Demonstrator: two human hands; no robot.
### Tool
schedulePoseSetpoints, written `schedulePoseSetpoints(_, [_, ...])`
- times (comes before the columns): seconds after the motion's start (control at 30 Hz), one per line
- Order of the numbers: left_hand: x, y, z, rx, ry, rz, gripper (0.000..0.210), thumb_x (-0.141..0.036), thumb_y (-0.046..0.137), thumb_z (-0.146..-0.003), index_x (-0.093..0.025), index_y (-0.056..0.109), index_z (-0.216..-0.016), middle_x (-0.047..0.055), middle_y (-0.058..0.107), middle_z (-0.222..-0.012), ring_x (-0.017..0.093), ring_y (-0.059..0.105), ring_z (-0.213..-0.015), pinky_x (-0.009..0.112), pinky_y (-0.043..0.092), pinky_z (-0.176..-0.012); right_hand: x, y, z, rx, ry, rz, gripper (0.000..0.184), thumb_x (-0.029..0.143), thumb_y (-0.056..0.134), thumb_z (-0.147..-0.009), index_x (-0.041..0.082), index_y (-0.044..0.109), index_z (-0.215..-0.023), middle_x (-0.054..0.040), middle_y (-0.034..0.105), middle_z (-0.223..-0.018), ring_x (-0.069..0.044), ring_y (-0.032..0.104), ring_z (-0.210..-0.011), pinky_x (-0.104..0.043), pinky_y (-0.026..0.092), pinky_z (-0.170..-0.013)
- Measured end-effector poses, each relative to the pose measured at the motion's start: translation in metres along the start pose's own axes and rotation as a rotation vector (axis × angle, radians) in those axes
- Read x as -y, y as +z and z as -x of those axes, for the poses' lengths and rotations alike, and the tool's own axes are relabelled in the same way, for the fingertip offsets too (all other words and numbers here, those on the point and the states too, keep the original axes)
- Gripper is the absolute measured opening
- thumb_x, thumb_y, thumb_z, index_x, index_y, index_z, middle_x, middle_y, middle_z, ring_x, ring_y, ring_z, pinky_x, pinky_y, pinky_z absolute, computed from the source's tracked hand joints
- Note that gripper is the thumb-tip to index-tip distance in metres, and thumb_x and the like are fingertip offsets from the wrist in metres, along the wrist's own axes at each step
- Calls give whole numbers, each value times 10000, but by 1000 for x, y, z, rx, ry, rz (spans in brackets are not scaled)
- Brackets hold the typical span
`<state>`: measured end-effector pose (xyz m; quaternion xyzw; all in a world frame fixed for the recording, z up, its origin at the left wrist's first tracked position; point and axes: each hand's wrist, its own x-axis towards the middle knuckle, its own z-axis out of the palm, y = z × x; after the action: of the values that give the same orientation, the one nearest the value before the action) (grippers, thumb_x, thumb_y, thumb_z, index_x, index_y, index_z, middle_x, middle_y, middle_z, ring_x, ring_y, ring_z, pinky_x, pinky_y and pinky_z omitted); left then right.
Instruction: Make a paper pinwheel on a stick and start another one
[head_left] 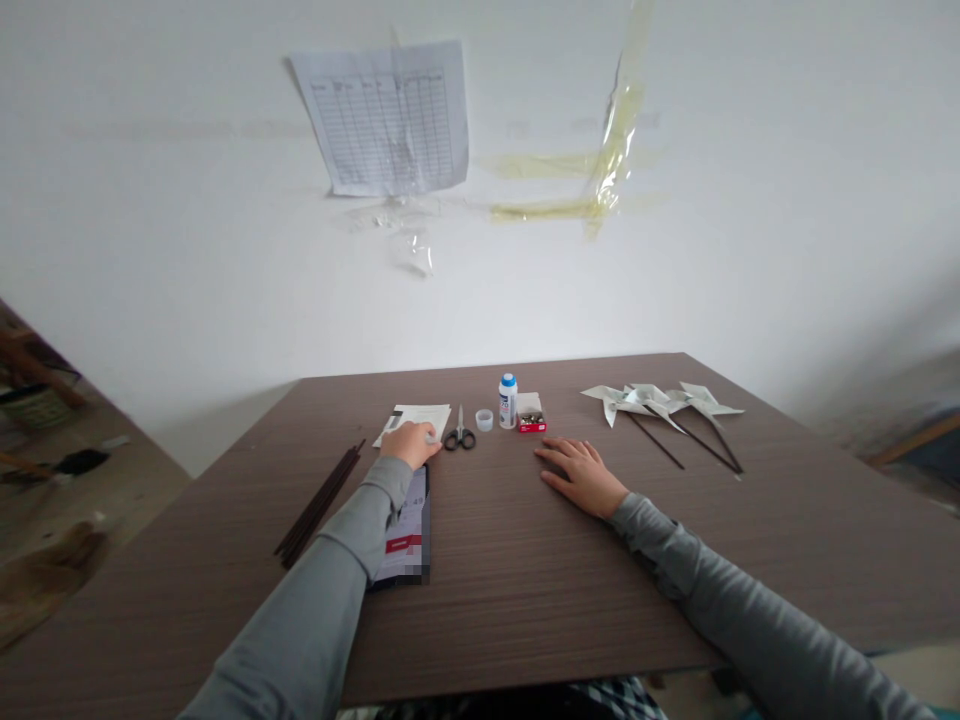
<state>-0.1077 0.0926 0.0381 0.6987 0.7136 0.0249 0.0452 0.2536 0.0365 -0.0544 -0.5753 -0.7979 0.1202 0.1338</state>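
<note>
My left hand [412, 445] rests on the near part of a stack of white paper [424, 413], fingers curled and closed at the sheets. Under my left forearm a tablet or phone [405, 540] with a lit screen lies partly covered. Palm down on the tabletop, my right hand [581, 474] is open with its fingers spread and holds nothing. Beyond its fingertips are a small red box [532, 424] of metal pieces and a white bottle [508, 405] with a blue cap. Black-handled scissors [460, 438] lie just right of my left hand, beside a small clear cup [484, 421].
Several dark thin sticks [319, 508] lie bundled at the left. Three paper pinwheels [660, 402] on sticks lie at the right. The brown table [495, 600] meets a white wall with a taped printed sheet [386, 120].
</note>
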Motion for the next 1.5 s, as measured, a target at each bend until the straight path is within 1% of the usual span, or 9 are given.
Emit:
schedulePoseSetpoints(0.27, [-1,-3,2,-36,-17,20,207,-296,781,-1161,-317,986,-1143,100,1013,-1367,337,932,-1348,394,651,-1138,2,-1,1,7,1,3,580,473,694,-1259,363,803,-1818,-146,684,-1979,-460,583,-1876,-835,360,-1584])
schedulePoseSetpoints(0.4, [-1,-6,4,-99,-29,30,192,-260,791,-1136,-312,963,-1066,101,1012,-1324,352,934,-1340,423,648,-1180,2,-2,1,-1,1,-2,564,473,714,-1252,399,814,-1802,-122,699,-1969,-454,591,-1873,-822,379,-1580])
schedulePoseSetpoints(0.53, [-3,-11,7,-171,-21,40,226,-207,745,-1134,-294,937,-1052,96,988,-1422,357,907,-1408,492,644,-1282,1,-2,1,4,5,-2,571,470,704,-1252,398,806,-1809,-120,689,-1979,-449,586,-1877,-820,370,-1585])
schedulePoseSetpoints(0.63, [-6,-15,12,-207,-4,53,240,-193,710,-1154,-283,908,-1050,93,957,-1516,340,877,-1462,496,638,-1318,1,-1,1,13,3,-2,581,482,677,-1259,387,796,-1820,-124,677,-1989,-446,571,-1886,-820,352,-1590])
schedulePoseSetpoints(0.8, [-18,-18,31,-260,60,114,263,-144,714,-1145,-258,878,-974,114,959,-1478,348,873,-1446,564,586,-1411,0,1,0,2,-2,6,590,473,656,-1253,374,795,-1818,-132,677,-1988,-451,575,-1881,-845,352,-1582])
schedulePoseSetpoints(1.0, [-38,-12,60,-157,102,80,277,-127,682,-1159,-251,873,-1001,113,963,-1421,357,865,-1460,632,473,-1517,-2,1,0,-20,-30,1,568,482,674,-1245,406,818,-1789,-123,713,-1955,-451,616,-1851,-850,401,-1558])
schedulePoseSetpoints(1.1, [-46,-6,74,-122,119,55,274,-137,670,-1160,-243,890,-1034,134,963,-1402,376,874,-1439,661,446,-1532,0,-1,1,-9,-20,1,574,480,674,-1252,399,807,-1804,-124,702,-1967,-449,602,-1864,-843,387,-1568])
schedulePoseSetpoints(1.37, [-60,12,100,-84,220,71,249,-111,732,-1110,-269,884,-991,101,972,-1269,367,877,-1401,638,490,-1509,2,-1,-3,11,2,2,592,472,672,-1260,370,785,-1832,-132,672,-1992,-444,570,-1885,-830,348,-1589])
schedulePoseSetpoints(1.5, [-68,24,107,-48,281,125,222,-99,729,-1118,-254,837,-1002,108,963,-1292,350,874,-1368,668,502,-1506,0,1,-4,-14,-17,-13,569,467,681,-1247,384,814,-1794,-127,699,-1968,-450,597,-1859,-854,373,-1568])
